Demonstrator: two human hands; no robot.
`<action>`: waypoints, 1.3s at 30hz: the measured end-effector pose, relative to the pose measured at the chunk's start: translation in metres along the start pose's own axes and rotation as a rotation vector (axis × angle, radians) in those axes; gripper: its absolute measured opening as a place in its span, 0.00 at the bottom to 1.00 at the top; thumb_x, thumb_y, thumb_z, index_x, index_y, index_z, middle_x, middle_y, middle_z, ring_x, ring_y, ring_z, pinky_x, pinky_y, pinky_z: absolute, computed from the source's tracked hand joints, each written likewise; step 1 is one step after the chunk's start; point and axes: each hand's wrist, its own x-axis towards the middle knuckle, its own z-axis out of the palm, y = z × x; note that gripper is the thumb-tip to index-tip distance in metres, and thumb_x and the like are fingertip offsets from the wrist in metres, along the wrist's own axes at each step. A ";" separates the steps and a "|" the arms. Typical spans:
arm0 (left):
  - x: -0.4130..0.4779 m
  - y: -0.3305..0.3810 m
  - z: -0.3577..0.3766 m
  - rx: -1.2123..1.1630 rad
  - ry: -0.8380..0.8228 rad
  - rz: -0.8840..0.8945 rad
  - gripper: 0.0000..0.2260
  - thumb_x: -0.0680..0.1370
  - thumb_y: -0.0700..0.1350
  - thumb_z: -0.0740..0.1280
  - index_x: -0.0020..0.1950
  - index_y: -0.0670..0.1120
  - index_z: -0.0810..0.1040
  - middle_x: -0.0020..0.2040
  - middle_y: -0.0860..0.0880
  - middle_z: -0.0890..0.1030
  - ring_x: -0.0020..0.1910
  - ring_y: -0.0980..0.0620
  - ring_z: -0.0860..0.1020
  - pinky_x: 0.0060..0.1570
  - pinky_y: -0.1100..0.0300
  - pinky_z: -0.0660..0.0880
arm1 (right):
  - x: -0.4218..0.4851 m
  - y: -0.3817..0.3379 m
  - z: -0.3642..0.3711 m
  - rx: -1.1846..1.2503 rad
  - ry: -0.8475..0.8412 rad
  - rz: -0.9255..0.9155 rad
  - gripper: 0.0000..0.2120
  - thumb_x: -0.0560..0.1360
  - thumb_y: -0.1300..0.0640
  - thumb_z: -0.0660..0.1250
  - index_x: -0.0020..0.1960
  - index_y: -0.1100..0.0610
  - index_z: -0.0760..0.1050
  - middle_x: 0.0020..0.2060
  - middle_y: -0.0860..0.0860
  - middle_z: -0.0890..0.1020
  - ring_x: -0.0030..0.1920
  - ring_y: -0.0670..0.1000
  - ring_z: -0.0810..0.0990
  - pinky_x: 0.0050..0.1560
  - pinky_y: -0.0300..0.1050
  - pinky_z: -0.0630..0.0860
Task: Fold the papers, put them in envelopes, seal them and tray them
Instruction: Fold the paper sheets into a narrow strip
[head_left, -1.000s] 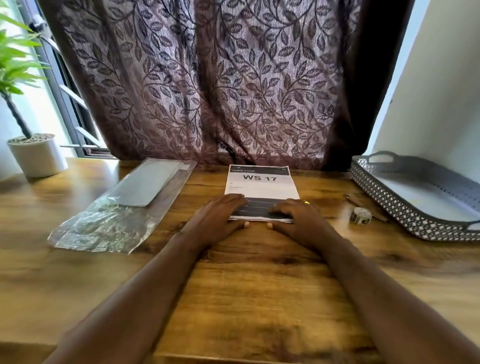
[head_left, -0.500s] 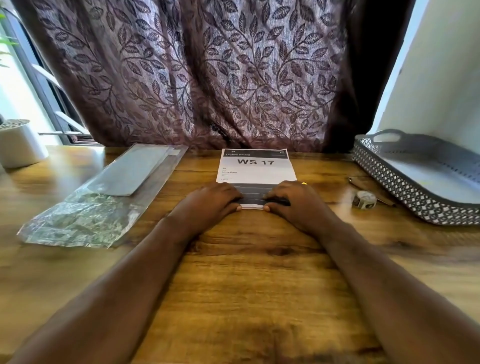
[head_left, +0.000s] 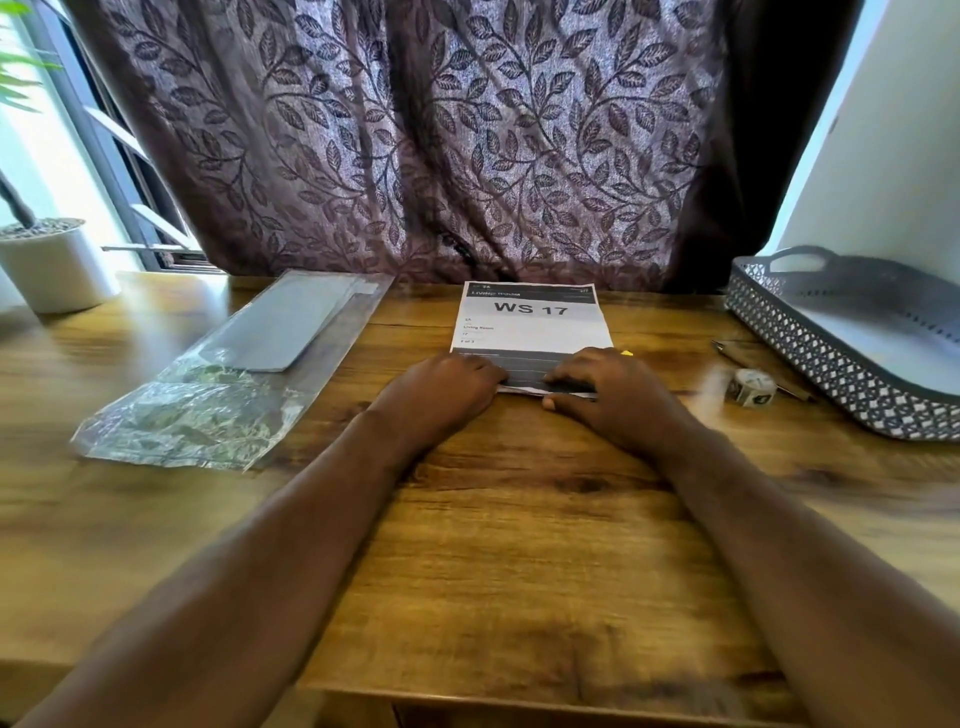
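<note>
Lying mid-frame on the counter (head_left: 519, 545), the printed sheet (head_left: 530, 325) is pinched at its near edge by the left hand (head_left: 441, 387) and right hand (head_left: 613, 395) equally; its long axis runs toward the frame's top.

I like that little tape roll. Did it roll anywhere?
No. The tape roll still sits beside the thin stick, just left of the tray.

The left hand (head_left: 447, 389) and the right hand (head_left: 608, 395), flatter on the near end of the paper (head_left: 530, 322) a second ago, have curled their fingers at its near edge, where a thin white strip now shows
</note>
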 end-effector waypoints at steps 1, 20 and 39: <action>-0.001 -0.001 0.000 -0.003 0.000 -0.005 0.15 0.83 0.45 0.61 0.71 0.49 0.72 0.67 0.47 0.78 0.64 0.47 0.78 0.61 0.51 0.76 | 0.000 -0.001 0.000 -0.034 -0.002 -0.001 0.29 0.74 0.29 0.55 0.63 0.43 0.80 0.57 0.46 0.82 0.58 0.50 0.79 0.60 0.54 0.74; -0.010 -0.003 -0.008 -0.111 0.058 -0.138 0.13 0.84 0.52 0.58 0.67 0.55 0.74 0.62 0.51 0.81 0.58 0.51 0.79 0.54 0.52 0.78 | -0.001 -0.014 -0.006 -0.241 -0.011 -0.064 0.20 0.82 0.55 0.59 0.72 0.42 0.72 0.68 0.46 0.79 0.64 0.52 0.80 0.60 0.50 0.78; -0.006 -0.012 -0.004 -0.639 0.103 -0.713 0.20 0.83 0.46 0.60 0.76 0.50 0.63 0.69 0.42 0.77 0.66 0.40 0.75 0.60 0.48 0.72 | -0.098 -0.062 -0.039 -0.340 -0.083 -0.263 0.23 0.80 0.57 0.64 0.74 0.47 0.70 0.71 0.49 0.76 0.63 0.55 0.81 0.62 0.55 0.79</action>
